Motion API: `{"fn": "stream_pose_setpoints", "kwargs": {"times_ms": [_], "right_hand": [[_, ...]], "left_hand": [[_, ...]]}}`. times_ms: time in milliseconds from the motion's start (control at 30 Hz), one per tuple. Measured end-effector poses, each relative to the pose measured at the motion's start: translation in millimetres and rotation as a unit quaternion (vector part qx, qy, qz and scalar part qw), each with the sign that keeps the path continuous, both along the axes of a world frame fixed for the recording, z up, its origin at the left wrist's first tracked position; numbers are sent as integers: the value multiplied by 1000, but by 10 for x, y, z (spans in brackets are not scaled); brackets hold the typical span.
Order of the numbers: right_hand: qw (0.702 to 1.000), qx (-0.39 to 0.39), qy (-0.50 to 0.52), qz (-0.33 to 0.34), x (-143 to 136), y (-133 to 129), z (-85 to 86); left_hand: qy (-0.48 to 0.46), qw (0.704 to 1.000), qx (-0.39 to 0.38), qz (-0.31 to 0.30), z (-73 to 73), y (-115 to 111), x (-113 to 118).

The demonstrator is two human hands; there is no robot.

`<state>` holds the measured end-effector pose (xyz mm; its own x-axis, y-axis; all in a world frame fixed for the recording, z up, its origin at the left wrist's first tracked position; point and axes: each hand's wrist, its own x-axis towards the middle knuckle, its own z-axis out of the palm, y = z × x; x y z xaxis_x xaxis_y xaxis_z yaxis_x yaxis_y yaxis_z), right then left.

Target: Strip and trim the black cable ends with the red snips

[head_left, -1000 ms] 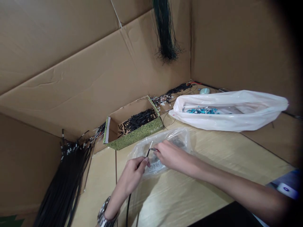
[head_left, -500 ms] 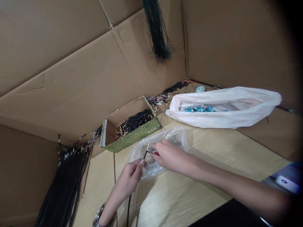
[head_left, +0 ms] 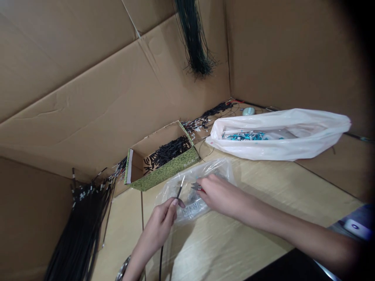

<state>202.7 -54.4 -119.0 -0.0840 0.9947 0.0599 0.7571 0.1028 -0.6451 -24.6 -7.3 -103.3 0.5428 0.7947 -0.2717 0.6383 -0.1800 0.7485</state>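
My left hand (head_left: 162, 217) pinches a thin black cable (head_left: 177, 192) near its stripped tip, which points up and to the right. My right hand (head_left: 218, 194) holds a small metal part with a red end (head_left: 195, 187) just right of that tip, a short gap apart. Both hands hover over a clear plastic bag (head_left: 190, 185) lying on the wooden table (head_left: 263, 195). The rest of the cable runs down past my left wrist and out of view.
A green-patterned cardboard box (head_left: 164, 166) with several short black pieces stands behind the bag. A white plastic bag (head_left: 281, 134) with teal parts lies at the right. A bundle of black cables (head_left: 79, 230) lies at the left, another (head_left: 193, 39) hangs on the cardboard wall.
My right hand has drawn slightly right, away from the cable tip. The view has shifted a little; my left hand keeps its pinch on the cable.
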Motion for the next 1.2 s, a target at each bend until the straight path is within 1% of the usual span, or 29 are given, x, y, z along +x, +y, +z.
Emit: {"fn": "stream_pose_setpoints", "kwargs": {"times_ms": [67, 200, 267, 400, 467, 533, 600, 767, 900, 1067, 1200], "right_hand": [[1000, -2, 3, -7, 34, -32, 33], [1000, -4, 6, -23, 88, -79, 96], [1000, -6, 6, -26, 128, -90, 139], [999, -26, 14, -41, 215, -104, 261], [999, -31, 22, -36, 230, -110, 309], [999, -23, 30, -28, 215, -106, 325], [999, -14, 33, -25, 180, -79, 307], [999, -15, 39, -6, 106, 49, 211], [999, -17, 37, 3, 71, 122, 152], [1000, -10, 13, 5, -36, 172, 118], [1000, -10, -3, 5, -108, 182, 90]], "left_hand": [[-25, 1000, -7, 1, 2, -12, -12], [-77, 996, -48, 4, 34, -19, -3], [-94, 995, -44, 15, 55, -5, 15], [-43, 997, 45, 55, 72, 22, 51], [-14, 994, 85, 68, 65, 16, 67], [0, 991, 109, 74, 58, -1, 86], [15, 989, 133, 70, 58, -23, 108], [49, 979, 196, 25, 61, -77, 151], [66, 970, 236, 3, 29, -120, 174], [82, 963, 258, -15, -18, -138, 209], [86, 960, 266, -8, -51, -116, 212]]}}
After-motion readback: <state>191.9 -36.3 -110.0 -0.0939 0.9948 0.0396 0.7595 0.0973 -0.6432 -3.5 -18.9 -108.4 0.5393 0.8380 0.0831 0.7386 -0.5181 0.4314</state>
